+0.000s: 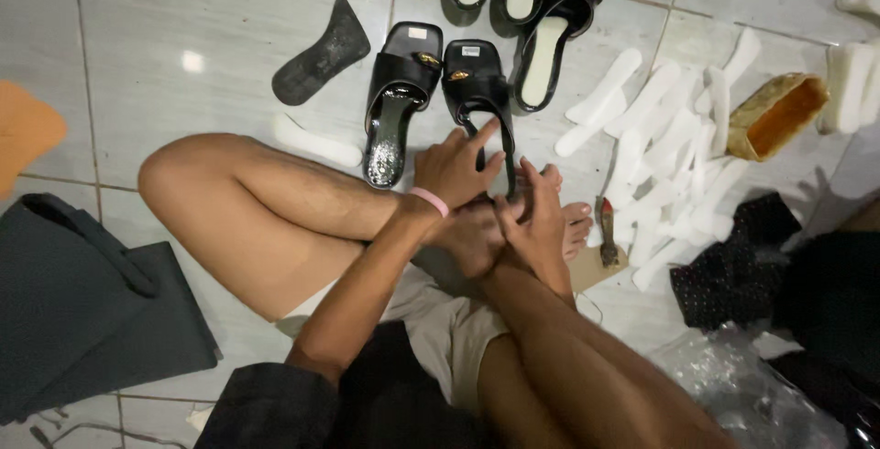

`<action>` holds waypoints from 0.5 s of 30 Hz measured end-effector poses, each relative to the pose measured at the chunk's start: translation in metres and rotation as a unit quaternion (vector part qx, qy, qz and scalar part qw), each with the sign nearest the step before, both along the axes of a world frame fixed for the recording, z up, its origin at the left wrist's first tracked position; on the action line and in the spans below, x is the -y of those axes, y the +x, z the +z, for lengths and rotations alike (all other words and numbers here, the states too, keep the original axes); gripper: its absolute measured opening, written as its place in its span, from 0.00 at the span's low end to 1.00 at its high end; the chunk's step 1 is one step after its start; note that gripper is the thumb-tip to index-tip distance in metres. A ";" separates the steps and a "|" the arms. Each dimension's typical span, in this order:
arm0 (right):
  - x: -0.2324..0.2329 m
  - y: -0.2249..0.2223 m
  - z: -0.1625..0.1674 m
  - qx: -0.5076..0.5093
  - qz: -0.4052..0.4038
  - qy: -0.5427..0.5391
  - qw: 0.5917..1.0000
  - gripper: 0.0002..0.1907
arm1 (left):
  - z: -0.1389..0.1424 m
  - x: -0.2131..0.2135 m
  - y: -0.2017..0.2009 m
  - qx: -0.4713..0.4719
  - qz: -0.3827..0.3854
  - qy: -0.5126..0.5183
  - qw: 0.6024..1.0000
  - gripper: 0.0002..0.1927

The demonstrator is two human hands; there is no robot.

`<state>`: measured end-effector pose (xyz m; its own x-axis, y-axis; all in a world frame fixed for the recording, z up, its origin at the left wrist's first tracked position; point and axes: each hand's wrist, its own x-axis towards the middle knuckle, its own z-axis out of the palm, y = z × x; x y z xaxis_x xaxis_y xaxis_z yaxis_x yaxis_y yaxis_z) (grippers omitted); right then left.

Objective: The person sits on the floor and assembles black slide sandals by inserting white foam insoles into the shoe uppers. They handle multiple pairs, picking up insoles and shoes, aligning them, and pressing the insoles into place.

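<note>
While the black sandal [478, 101] lies on the tiled floor [183, 37] with its long axis running away from the person, toe end far and heel end near, the left hand [454, 169] rests on its near half, fingers spread and pressed flat rather than closed around anything. The right hand [536, 215] sits just beside it on the near right, fingers half open and pointing up toward the sandal's heel; whether it pinches the edge of the sole I cannot tell, since the left hand and the bare feet [573, 224] crowd that spot. The left hand is the nearer to the sandal.

A second black sandal [396, 101] lies touching or just beside the first on its left, parallel to it. More sandals [550, 18] stand farther off, partly cut by the top edge. A heap of white insoles [660, 147] spreads to the right, with a small brush [608, 229] near the feet and a tan pouch [775, 114] beyond. A dark sole piece [321, 53] lies well apart at upper left.
</note>
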<state>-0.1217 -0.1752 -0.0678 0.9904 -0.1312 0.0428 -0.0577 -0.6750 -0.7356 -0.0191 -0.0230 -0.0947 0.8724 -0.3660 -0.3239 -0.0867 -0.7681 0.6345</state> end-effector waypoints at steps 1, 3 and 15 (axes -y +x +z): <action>-0.001 0.002 -0.003 0.010 0.004 0.010 1.000 0.34 | -0.001 -0.001 0.003 0.012 -0.002 0.010 1.000 0.29; 0.001 0.001 -0.006 0.006 -0.002 0.044 0.999 0.32 | -0.004 0.000 0.000 0.026 -0.014 0.023 0.999 0.29; 0.017 0.013 -0.014 -0.138 -0.014 0.035 0.990 0.40 | -0.028 0.006 -0.048 -0.089 0.256 -0.400 0.876 0.39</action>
<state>-0.1084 -0.1919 -0.0817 0.9593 -0.1516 -0.2382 -0.2801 -0.6185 -0.7342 -0.0674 -0.0289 -0.1231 0.9505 -0.1132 -0.2894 0.2933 0.0190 0.9558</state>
